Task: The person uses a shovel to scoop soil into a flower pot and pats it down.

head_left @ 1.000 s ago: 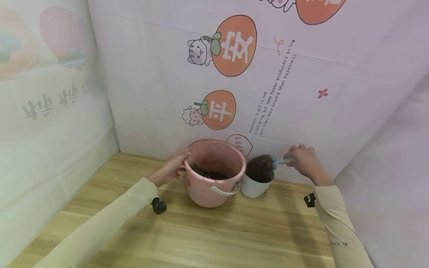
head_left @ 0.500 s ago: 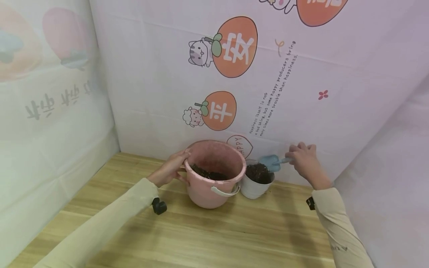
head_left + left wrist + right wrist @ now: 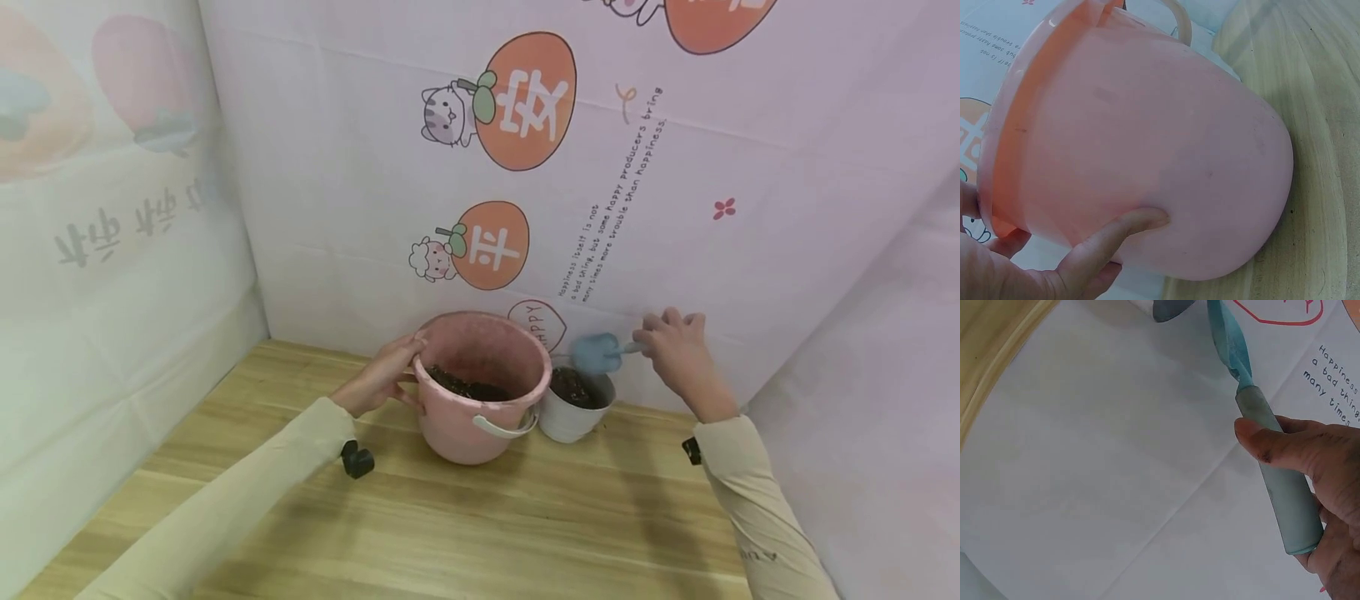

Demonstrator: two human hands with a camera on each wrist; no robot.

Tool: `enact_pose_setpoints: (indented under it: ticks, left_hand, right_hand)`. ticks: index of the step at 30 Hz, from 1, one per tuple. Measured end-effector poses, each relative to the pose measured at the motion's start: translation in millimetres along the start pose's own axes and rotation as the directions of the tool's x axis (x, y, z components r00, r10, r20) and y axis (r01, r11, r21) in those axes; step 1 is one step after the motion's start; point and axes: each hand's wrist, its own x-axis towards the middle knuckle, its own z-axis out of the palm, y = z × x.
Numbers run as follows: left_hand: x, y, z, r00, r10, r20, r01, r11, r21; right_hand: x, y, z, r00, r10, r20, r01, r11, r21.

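Note:
A pink bucket (image 3: 459, 435) with dark soil (image 3: 468, 390) inside stands at the back of the table. My left hand (image 3: 382, 373) grips its left side, fingers at the rim; the left wrist view shows the thumb (image 3: 1141, 220) against the outer wall. To the bucket's right stands a white pot (image 3: 566, 423) that also holds dark soil. My right hand (image 3: 678, 354) holds a blue hand trowel (image 3: 597, 354) by its handle (image 3: 1286, 494). The trowel's blade hangs over the pot's back rim, and no load of soil shows on it.
A white printed cloth (image 3: 360, 208) hangs close behind the bucket and pot. More cloth walls stand on the left (image 3: 127, 333) and right (image 3: 885, 375). The wooden table (image 3: 450, 533) stretches forward from the bucket. A pale bucket handle (image 3: 504, 430) droops at the bucket's front right.
The soil-laden trowel has tipped its soil into the pot, then risen slightly and moved left. The right hand has shifted a little upward. My left hand and the bucket stay put.

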Motion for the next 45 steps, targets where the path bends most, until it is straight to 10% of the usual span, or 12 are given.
enact_pose_setpoints:
  ticks: [17,45]
  left_hand:
    - [-0.3,-1.3,0.0,1.0,0.002,-0.001,-0.002,1.0,-0.004]
    - [4.7,-0.3,-3.8,1.0,0.005,0.008,-0.005,1.0,-0.023]
  right_hand:
    - [7.8,-19.6,-9.2,0.996,0.067,-0.067,-0.044,0.952,0.302]
    - [51.4,-79.8,-15.1,0.994,-0.084,-0.075,0.1,0.965,0.242]
